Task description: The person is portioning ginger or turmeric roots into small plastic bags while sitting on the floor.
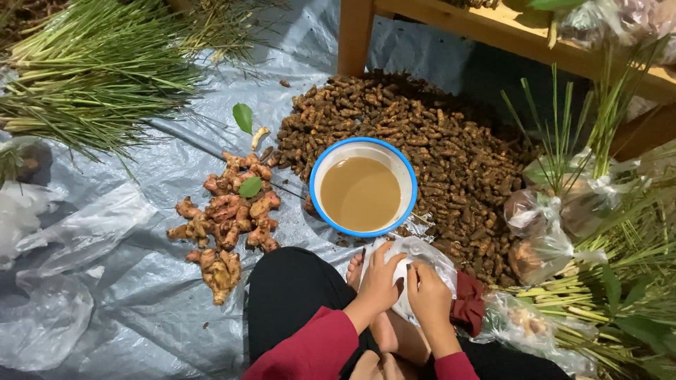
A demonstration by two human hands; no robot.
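My left hand point(378, 283) and my right hand point(429, 295) both grip a clear plastic bag point(420, 255) held over my lap, fingers closed on its mouth. What is inside the bag is hidden. Just beyond the bag stands a white bowl with a blue rim point(408, 171), filled with murky brown water. Behind and to the right of the bowl lies a big heap of small brown turmeric roots point(451, 148). My bare foot point(355, 268) shows under the bag.
Pink-brown galangal roots point(227, 218) lie left of the bowl on a grey plastic sheet point(141, 295). Lemongrass bundles point(91, 70) fill the far left. Tied bags of roots with lemongrass point(556, 218) sit at right. A wooden table leg point(354, 35) stands behind. A red cloth point(470, 302) lies nearby.
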